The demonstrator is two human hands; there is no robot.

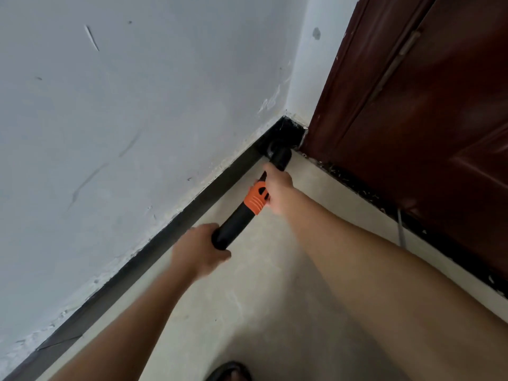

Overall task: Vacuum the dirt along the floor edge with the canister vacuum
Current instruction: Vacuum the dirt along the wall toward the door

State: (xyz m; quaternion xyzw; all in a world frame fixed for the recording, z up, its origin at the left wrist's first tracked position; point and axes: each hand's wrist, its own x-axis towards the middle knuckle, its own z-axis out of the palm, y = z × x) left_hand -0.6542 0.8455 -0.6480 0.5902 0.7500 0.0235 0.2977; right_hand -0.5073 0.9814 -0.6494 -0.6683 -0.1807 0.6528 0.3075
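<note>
A black vacuum wand [236, 220] with an orange collar [255, 200] points into the room's corner. Its round black nozzle [276, 152] sits at the floor where the dark baseboard [165, 237] meets the door frame. My left hand [200, 251] grips the wand's near end. Further along, my right hand [277, 188] holds the wand just past the orange collar. The canister and hose are out of view. Dark dirt specks [354, 182] lie along the threshold under the door.
A scuffed white wall [123, 119] rises on the left. A dark red door [426, 119] closes off the right side. Beige floor [261, 312] stretches toward me, with a dark shoe tip [229, 371] at the bottom edge. A thin grey cord [401, 229] hangs near the door.
</note>
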